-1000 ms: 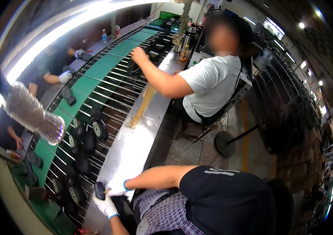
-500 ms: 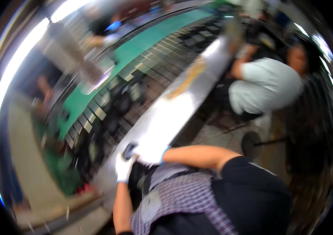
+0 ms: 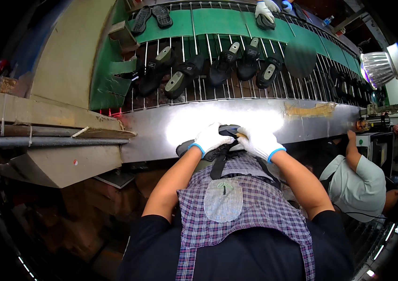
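Observation:
My left hand, in a white glove with a blue cuff, is closed round a black shoe held low at the inner edge of a metal ledge. My right hand, gloved alike, has its fingers closed at the shoe's upper part. A small tan bit shows by those fingertips; I cannot make out what it is. A dark strap hangs below the hands in front of my plaid apron. The gloves hide much of the shoe.
Beyond the shiny metal ledge, several black shoes on grey-green lasts lie on a rod rack. Two dark soles rest on the green strip. A co-worker's gloved hand holds a dark shoe part opposite. Another person sits right.
My view has swung round, so the ledge and rack now run across the picture. Both hands stay together at the shoe, now in front of my apron.

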### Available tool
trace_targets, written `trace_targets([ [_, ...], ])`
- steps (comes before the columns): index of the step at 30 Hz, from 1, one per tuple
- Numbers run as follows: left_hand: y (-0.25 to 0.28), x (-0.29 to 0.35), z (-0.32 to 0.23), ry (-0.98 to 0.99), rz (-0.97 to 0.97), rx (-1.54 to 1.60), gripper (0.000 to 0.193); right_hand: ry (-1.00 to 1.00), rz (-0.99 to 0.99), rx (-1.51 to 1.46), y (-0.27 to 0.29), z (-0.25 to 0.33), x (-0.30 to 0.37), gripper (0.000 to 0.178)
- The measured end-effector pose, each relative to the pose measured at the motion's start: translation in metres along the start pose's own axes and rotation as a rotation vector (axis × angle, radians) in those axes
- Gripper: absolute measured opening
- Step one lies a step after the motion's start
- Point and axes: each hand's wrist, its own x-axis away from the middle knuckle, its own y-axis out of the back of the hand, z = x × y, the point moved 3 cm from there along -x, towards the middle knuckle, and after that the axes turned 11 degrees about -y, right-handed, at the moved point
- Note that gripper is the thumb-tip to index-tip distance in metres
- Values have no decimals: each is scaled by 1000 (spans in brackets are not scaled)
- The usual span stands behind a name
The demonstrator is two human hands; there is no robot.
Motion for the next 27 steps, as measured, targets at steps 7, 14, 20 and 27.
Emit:
trace_targets([
  [7,-5,4,-21,62,-75,-164,80,-117,45,-428,-47,-9,-7,43],
  [14,-1,17,-35,21,-42,-176,76,-362,615,-1268,-50,-40,11,50],
  [20,-13,24,-34,-21,-75,-276,70,128,57,-47,-22,-4,16,37],
  [27,-31,27,-15,-70,-122,-428,55,123,39,-286,-50,13,43,44],
])
